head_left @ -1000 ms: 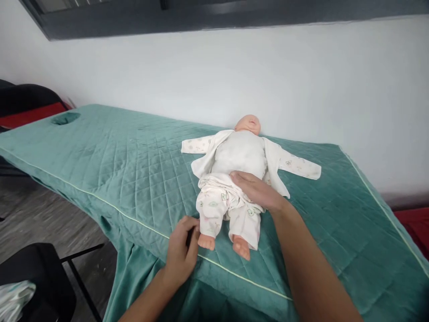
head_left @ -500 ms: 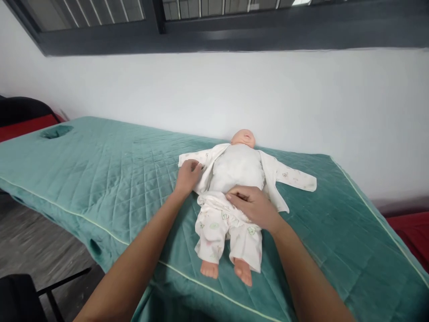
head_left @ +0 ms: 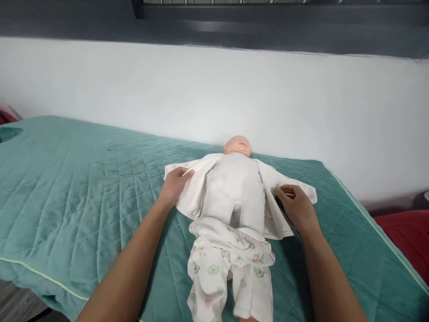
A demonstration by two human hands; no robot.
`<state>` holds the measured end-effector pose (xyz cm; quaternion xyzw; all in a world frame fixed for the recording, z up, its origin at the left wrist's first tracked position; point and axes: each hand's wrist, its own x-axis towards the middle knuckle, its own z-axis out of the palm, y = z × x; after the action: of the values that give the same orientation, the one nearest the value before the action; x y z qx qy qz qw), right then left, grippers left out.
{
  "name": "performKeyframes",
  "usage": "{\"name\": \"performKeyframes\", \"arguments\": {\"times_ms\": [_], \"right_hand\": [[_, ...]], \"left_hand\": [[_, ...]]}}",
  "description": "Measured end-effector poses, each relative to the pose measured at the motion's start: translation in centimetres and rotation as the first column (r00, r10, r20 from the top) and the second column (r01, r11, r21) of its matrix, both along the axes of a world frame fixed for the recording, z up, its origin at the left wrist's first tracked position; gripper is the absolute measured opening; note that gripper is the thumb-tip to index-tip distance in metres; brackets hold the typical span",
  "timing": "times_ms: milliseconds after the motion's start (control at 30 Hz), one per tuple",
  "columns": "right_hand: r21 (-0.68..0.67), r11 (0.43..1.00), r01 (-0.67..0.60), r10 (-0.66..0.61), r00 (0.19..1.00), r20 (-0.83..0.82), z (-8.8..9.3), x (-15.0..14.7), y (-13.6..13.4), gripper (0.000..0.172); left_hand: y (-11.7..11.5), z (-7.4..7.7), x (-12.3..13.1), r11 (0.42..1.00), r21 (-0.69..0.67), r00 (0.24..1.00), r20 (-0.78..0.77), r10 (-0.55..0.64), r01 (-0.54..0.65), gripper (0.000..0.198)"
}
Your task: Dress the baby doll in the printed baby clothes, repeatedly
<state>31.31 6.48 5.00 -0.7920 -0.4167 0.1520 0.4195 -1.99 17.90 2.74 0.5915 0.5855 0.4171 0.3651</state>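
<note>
Shifted R hand (head_left: 296, 205) off trousers (head_left: 211, 264), up to jacket (head_left: 192, 199); L hand (head_left: 173, 185) on opp. side. Pinching cloth w/ fingers both sides, apparently. Spread open round doll (head_left: 231, 188) on bed (head_left: 94, 192). Could bunch beneath or drag doll askew if tugged unevenly, poss. slipping free if gripped thinly.

No readable text, label, brand, number or sign is showing; no surface in view is presenting any lettering for inspection.

The lower edge crops the patterned trousers (head_left: 213, 270), the top edge the dark window frame (head_left: 214, 31).
</note>
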Motion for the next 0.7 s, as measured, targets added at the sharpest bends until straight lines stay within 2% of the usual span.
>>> {"name": "performKeyframes", "arguments": {"times_ms": [67,233,300,467,533,600,667,700], "right_hand": [[-0.107,0.994,0.001,0.008,0.997,0.077,-0.7,0.4,0.4,0.035],[-0.149,0.986,-0.076,0.083,0.996,0.041,-1.0,0.0,0.4,0.052],[-0.144,0.988,-0.065,0.074,0.996,0.055,-0.5,0.5,0.2,0.050],[-0.122,0.990,0.076,-0.046,0.972,0.230,0.4,3.4,-0.7,0.032],[-0.154,0.978,0.138,-0.086,0.950,0.300,0.4,4.4,-1.1,0.030],[-0.183,0.965,0.188,-0.109,0.922,0.372,0.4,4.7,-1.3,0.028],[-0.115,0.978,0.175,-0.109,0.894,0.434,0.4,4.0,-1.4,0.023],[-0.037,0.992,0.122,-0.093,0.891,0.445,0.5,3.2,-1.4,0.021]], "left_hand": [[0.0,0.2,-0.6,0.998,-0.024,0.995,-0.086,0.051,-0.054,0.034],[-0.1,0.1,-1.5,0.997,-0.011,0.928,-0.365,0.071,-0.081,0.033],[-0.2,-0.1,-1.6,0.995,-0.006,0.880,-0.467,0.085,-0.099,0.037],[-1.1,-0.3,-1.7,0.990,0.001,0.755,-0.646,0.110,-0.143,0.039],[-1.5,-0.1,-1.5,0.988,0.033,0.714,-0.687,0.134,-0.153,0.037],[-1.8,0.2,-1.2,0.978,0.133,0.699,-0.684,0.206,-0.158,0.031],[-2.3,0.7,-0.5,0.949,0.277,0.748,-0.595,0.294,-0.152,0.025],[-2.7,1.0,-0.1,0.933,0.333,0.803,-0.513,0.302,-0.139,0.022]]}}
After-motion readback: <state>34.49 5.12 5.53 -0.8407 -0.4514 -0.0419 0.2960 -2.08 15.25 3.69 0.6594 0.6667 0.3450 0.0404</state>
